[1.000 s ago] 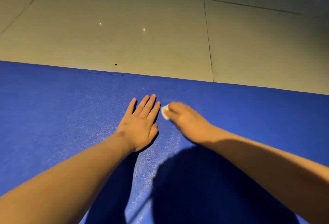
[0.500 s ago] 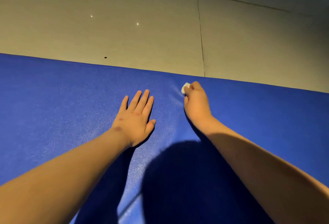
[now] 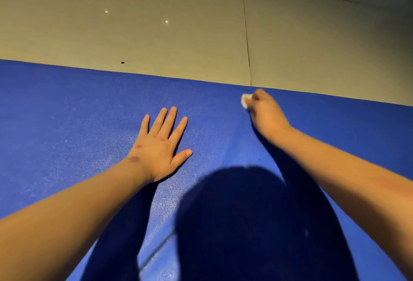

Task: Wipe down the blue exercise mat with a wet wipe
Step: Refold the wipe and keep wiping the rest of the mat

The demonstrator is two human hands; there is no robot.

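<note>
The blue exercise mat (image 3: 67, 135) lies spread on the tiled floor (image 3: 156, 35), its far edge running across the middle of the view. The left hand (image 3: 158, 149) presses flat on the mat, fingers straight and spread. To its right, the right hand (image 3: 266, 113) has its fingers curled round a small white wet wipe (image 3: 245, 100), holding it against the mat just beside the far edge.
</note>
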